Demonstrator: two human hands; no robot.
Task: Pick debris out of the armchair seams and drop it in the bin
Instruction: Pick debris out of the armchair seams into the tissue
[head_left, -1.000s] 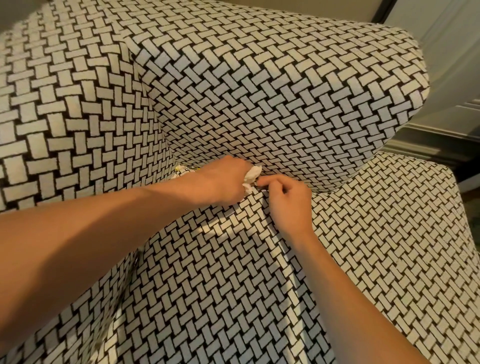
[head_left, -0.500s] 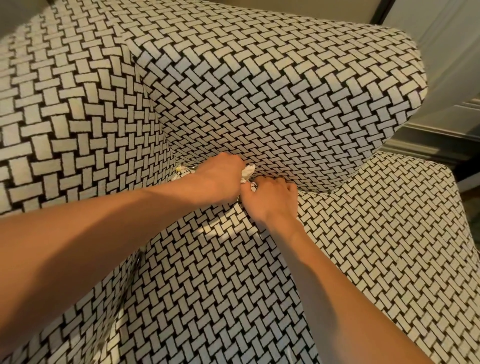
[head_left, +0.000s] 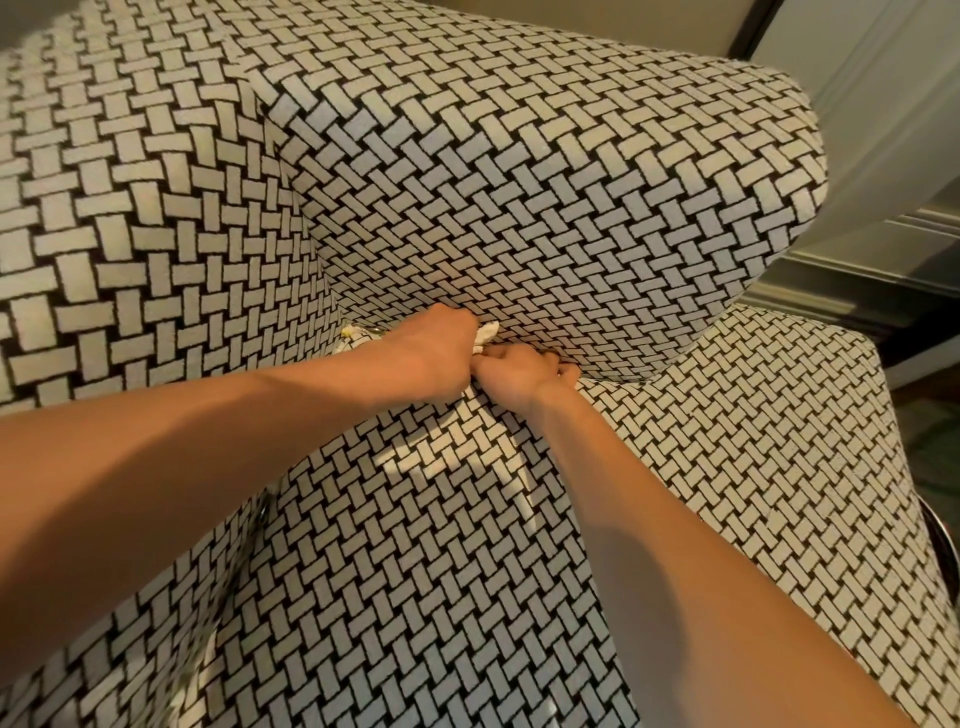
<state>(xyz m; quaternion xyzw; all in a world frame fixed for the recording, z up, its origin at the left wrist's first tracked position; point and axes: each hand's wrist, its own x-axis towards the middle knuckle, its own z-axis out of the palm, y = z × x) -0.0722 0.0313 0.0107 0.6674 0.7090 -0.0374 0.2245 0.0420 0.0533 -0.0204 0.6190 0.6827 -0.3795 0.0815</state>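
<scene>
The armchair (head_left: 519, 182) is covered in black-and-white basket-weave fabric and fills the view. My left hand (head_left: 431, 353) is closed on a crumpled white scrap of paper (head_left: 488, 332) at the seam between seat and armrest. My right hand (head_left: 519, 374) touches the left one, its fingers curled and pushed into the same seam; whether they hold anything is hidden. Another bit of debris (head_left: 356, 335), white with yellow, pokes out of the seam behind my left wrist. No bin is in view.
A pale wall with a dark baseboard (head_left: 857, 291) runs behind the chair at the right. A strip of floor (head_left: 930, 447) shows past the seat's right edge, with a chrome part (head_left: 948, 540) of the chair below it.
My right hand slid left and deeper into the seam until it met my left hand. The left hand stayed at the seam, and less of the white scrap shows now.
</scene>
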